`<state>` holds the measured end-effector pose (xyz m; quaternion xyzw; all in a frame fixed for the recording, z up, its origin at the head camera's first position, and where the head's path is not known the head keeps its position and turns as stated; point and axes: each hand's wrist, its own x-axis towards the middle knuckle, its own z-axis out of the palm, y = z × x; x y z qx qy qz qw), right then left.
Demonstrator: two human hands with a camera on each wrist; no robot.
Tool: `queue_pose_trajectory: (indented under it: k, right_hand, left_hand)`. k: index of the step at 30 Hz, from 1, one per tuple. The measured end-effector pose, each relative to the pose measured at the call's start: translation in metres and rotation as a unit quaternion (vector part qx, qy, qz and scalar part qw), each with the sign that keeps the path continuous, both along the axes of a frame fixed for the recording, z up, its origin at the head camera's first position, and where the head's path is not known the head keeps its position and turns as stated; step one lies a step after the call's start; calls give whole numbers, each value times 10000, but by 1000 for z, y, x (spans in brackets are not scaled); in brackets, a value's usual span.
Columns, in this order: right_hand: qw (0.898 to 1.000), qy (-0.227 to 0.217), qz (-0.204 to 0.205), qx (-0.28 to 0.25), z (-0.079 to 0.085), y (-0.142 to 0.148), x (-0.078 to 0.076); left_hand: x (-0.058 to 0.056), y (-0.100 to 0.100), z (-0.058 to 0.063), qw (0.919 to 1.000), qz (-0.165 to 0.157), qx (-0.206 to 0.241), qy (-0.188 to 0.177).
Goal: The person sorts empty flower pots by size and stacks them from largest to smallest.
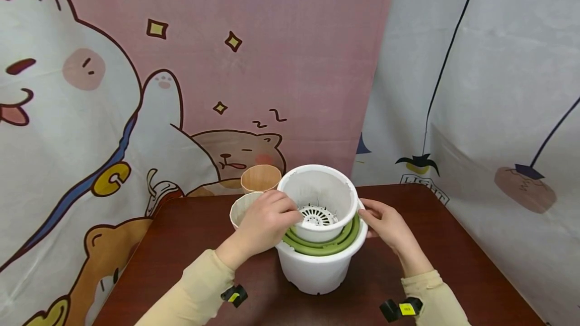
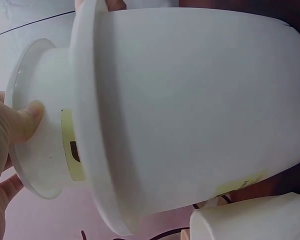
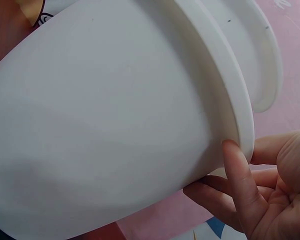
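A small white plastic flower pot with a slotted bottom sits partly inside a larger white flower pot, its upper part above the big rim. Curved green plastic pieces lie between the two pots. My left hand pinches the small pot's rim at its left side; in the left wrist view the thumb presses the outer wall near a yellow label. On the other side my right hand grips the larger pot's rim, fingers bent under it in the right wrist view.
Left of the big pot stand a cream pot and, behind it, a tan pot, both close to it. Everything rests on a dark red-brown table. A printed cartoon cloth hangs right behind the table.
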<state>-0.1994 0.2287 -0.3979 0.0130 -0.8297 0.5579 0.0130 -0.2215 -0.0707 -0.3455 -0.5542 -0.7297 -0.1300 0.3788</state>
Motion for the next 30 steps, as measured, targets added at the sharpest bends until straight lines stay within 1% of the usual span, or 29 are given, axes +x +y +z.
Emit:
queue_pose_trajectory:
  k: [6, 13, 17, 22, 30]
  right_hand:
    - [10000, -30, 13, -60, 1, 0, 1]
    - [10000, -68, 18, -56, 1, 0, 1]
    - [10000, -60, 20, -70, 2, 0, 1]
    - [10000, -41, 25, -69, 3, 0, 2]
    - [10000, -37, 18, -65, 1, 0, 1]
  left_hand:
    - [-2, 0, -8, 9997, 141, -174, -71]
    - [-2, 1, -15, 9995, 199, -159, -185]
    - [-2, 1, -17, 9994, 185, -129, -250]
    - [-1, 2, -18, 9991, 218, -217, -293]
    - [-2, 2, -22, 9988, 271, -335, -220]
